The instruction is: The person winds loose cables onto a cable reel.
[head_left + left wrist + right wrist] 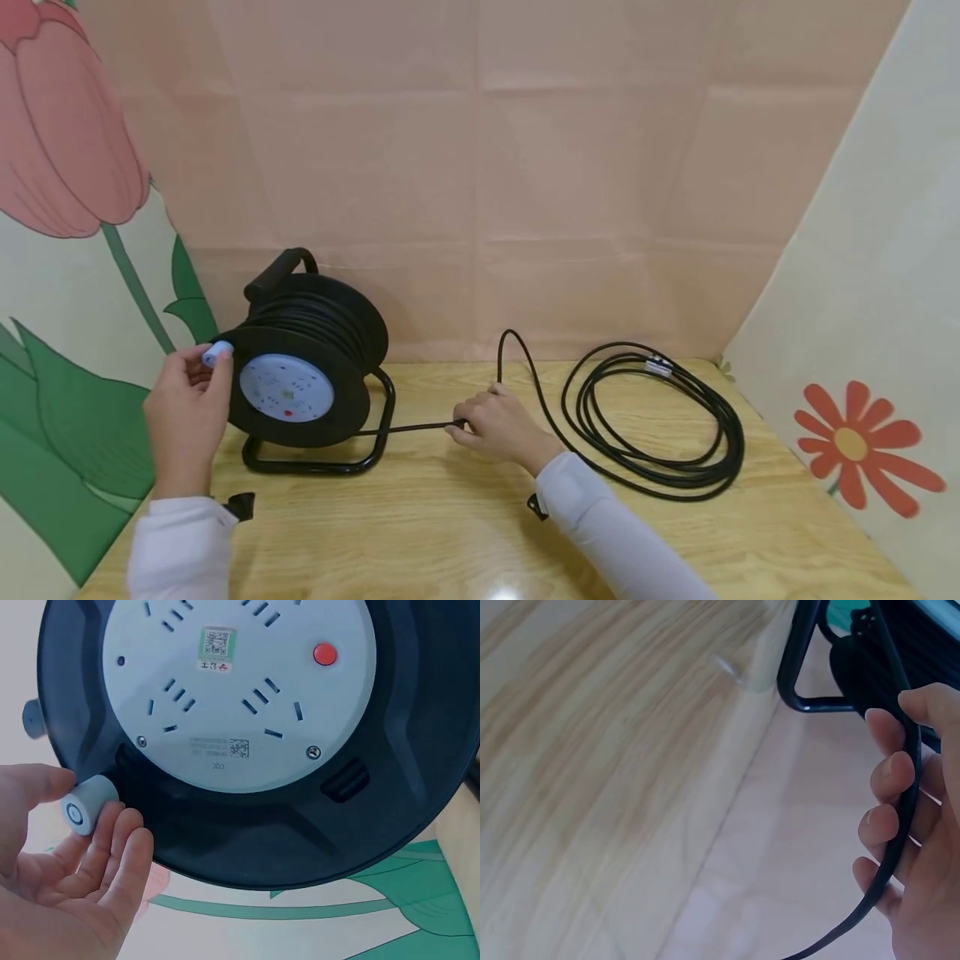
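A black cable reel [303,350] stands on the left of the table, cable wound round its drum. Its round light-blue socket panel [240,712] has slots and a red button [325,654]. My left hand [187,408] pinches the pale blue crank knob [88,804] at the disc's edge between thumb and fingers. To the right of the reel, my right hand [498,425] holds the black cable [909,787], fingers curled round it. From the reel's base the cable [420,427] runs nearly straight to this hand, then loops up behind it toward the coil.
A loose coil of black cable [727,450] lies at the table's right, with a white tag [658,366] on it. The reel's tubular stand [318,468] rests on the wooden table [390,533]. A pinkish backdrop [487,183] rises behind, with flower-patterned panels at both sides.
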The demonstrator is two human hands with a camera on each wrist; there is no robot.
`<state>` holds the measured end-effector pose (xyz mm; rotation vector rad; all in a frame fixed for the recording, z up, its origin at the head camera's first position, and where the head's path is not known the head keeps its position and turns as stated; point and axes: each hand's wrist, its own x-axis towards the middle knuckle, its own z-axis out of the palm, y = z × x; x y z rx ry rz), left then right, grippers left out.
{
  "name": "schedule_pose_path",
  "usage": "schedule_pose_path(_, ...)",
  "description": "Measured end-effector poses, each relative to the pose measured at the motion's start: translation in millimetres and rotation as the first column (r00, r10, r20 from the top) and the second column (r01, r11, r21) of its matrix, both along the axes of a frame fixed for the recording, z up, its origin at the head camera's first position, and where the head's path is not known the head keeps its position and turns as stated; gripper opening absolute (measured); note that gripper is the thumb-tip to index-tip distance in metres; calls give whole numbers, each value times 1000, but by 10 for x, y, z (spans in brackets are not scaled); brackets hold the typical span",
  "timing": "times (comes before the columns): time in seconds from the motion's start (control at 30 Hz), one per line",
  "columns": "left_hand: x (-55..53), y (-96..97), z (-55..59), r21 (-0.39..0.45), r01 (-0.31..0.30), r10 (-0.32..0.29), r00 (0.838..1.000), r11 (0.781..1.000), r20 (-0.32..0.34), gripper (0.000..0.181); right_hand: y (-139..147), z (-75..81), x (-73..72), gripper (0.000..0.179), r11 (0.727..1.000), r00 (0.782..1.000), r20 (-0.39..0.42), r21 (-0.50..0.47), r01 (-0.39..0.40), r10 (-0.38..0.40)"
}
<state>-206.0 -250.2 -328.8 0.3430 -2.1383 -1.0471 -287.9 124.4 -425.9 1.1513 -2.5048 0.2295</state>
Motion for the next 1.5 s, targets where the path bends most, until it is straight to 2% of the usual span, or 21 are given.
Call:
schedule_pose_path(0.13,-2,52,18,-48,6,-8,999,999,-41,45,-46,2,2,19,1000,1000,-3,14,4,-4)
schedule_pose_path(0.33,17,150,84,-113,1,-9,998,994,-64,42,-134,12,17,17,996,1000,-15,87,-25,26)
schedule_pose_path(0.47,25,245,118,-166,-12,-7,993,986,-116,38,-200,35,10,21,990,998,-45,136,-36,43)
schedule_pose_path(0.63,22,346,133,-185,-15,-17,986,983,-165,34,-304,74,-42,23,985,996,-61,163,-57,68)
schedule_pose_path(0.8,-10,412,127,-158,12,-49,972,987,-232,31,-388,119,-95,23,986,995,-60,153,-73,83)
schedule_pose_path(0.9,-35,444,106,-128,29,-64,960,991,-272,29,-431,140,-114,23,985,996,-35,152,-80,86)
schedule_pose_path(1.0,-48,477,106,-116,34,-66,956,993,-286,30,-478,140,-148,23,985,996,2,152,-87,87)
schedule_pose_path(1.3,-66,548,128,-173,34,-83,956,984,-283,33,-622,140,-227,23,981,993,100,173,-86,70)
schedule_pose_path(1.5,-60,605,97,-212,38,-94,961,977,-262,32,-728,148,-241,27,974,986,160,209,-85,52)
